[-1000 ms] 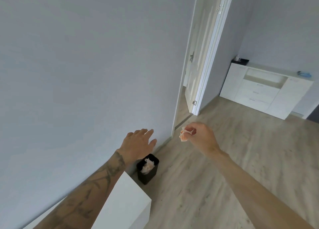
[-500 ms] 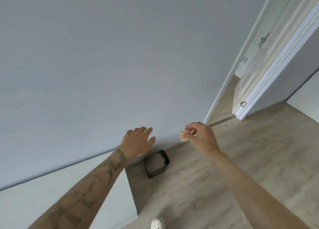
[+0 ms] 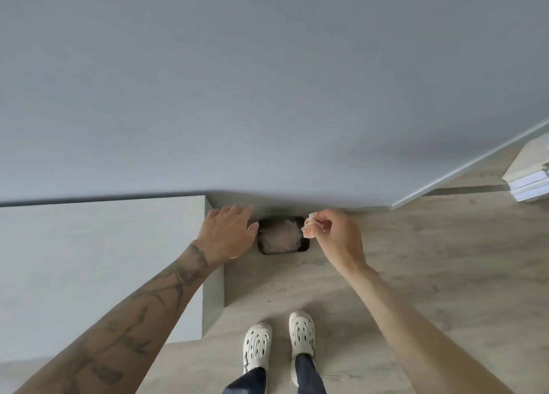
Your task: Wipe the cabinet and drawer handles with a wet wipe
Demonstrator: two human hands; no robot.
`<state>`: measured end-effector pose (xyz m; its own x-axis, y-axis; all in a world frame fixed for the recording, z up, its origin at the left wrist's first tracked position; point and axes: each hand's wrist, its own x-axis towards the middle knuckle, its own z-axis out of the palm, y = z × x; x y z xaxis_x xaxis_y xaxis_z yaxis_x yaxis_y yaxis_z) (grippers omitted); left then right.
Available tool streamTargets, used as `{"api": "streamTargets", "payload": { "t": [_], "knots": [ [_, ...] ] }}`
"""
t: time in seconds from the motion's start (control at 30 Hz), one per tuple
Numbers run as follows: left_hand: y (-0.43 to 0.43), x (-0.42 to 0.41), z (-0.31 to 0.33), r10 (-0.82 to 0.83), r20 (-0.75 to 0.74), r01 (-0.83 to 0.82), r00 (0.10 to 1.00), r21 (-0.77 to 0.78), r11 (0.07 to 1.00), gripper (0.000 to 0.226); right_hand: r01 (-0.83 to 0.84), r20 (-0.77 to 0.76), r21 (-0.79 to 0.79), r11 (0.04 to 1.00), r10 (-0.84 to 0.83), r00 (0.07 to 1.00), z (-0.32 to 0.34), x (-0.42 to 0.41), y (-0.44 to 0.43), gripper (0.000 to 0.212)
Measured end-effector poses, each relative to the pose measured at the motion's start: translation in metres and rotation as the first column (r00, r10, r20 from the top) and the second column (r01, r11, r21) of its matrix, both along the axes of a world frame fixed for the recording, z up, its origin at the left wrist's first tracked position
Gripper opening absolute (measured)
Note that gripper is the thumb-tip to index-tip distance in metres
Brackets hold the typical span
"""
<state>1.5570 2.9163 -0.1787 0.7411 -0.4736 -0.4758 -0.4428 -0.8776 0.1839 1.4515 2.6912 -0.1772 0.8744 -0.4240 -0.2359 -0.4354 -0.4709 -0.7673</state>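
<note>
Wall (image 3: 74,81): a pale grey wall is filling the upper half of the view, from the left side to the right.
Cabinet (image 3: 89,260): a white cabinet is standing against the wall at the left. Only its flat top and its right side panel are showing.
Left hand (image 3: 228,234): it is reaching over the far right corner of the cabinet, palm down, with fingers straight and a little spread, holding nothing. I cannot tell if it is touching the top. The forearm is tattooed.
Left shoe (image 3: 257,346) and right shoe (image 3: 301,332): white shoes with holes are standing on the floor at the bottom centre, toes pointing to the wall.
Bin (image 3: 282,251): a small black bin is standing on the floor by the wall, just beside the cabinet and between the two hands. Crumpled pale wipes are lying inside.
Wet wipe (image 3: 309,229): crumpled and pale, it is hanging over the right far corner of the bin.
Right hand (image 3: 338,236): it is pinching the wet wipe between thumb and fingertips.
Floor (image 3: 430,260): light wood-look boards are running to the right.
Door frame (image 3: 528,185): a white frame foot is showing at the right edge.
</note>
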Motion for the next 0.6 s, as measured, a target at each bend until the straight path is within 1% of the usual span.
{"api": "streamTargets", "payload": {
  "t": [0.1, 0.2, 0.27, 0.37, 0.43, 0.47, 0.53, 0.6],
  "knots": [
    [-0.008, 0.008, -0.075, 0.075, 0.001, -0.075, 0.997, 0.017, 0.997, 0.058, -0.038, -0.004, 0.012, 0.999, 0.038, 0.999, -0.086, 0.031, -0.006, 0.034],
    [-0.012, 0.006, -0.155, 0.132, -0.031, -0.132, 0.991, 0.027, 0.991, 0.058, -0.058, -0.012, 0.06, 0.997, 0.059, 0.998, -0.184, 0.06, -0.008, 0.023],
    [-0.01, 0.003, -0.202, 0.155, -0.048, -0.153, 0.987, 0.048, 0.987, 0.057, -0.086, -0.044, 0.083, 0.993, 0.09, 0.995, -0.247, 0.075, -0.005, 0.017],
    [-0.006, 0.0, -0.248, 0.171, -0.049, -0.168, 0.984, 0.067, 0.984, 0.057, -0.119, -0.118, 0.051, 0.992, 0.125, 0.985, -0.316, 0.082, -0.003, 0.014],
    [-0.002, 0.005, -0.26, 0.186, -0.036, -0.182, 0.982, 0.075, 0.98, 0.057, -0.119, -0.155, 0.036, 0.992, 0.123, 0.98, -0.339, 0.079, -0.005, 0.008],
    [-0.001, 0.007, -0.257, 0.198, -0.033, -0.196, 0.98, 0.072, 0.978, 0.057, -0.131, -0.167, 0.023, 0.991, 0.133, 0.977, -0.341, 0.076, -0.007, 0.011],
    [-0.002, 0.007, -0.241, 0.218, -0.017, -0.216, 0.976, 0.069, 0.974, 0.056, -0.196, -0.185, -0.011, 0.981, 0.19, 0.964, -0.329, 0.064, -0.013, 0.014],
    [-0.005, 0.003, -0.213, 0.212, -0.015, -0.211, 0.977, 0.054, 0.976, 0.056, -0.205, -0.187, -0.018, 0.979, 0.198, 0.962, -0.298, 0.057, -0.018, 0.013]
  ]
}}
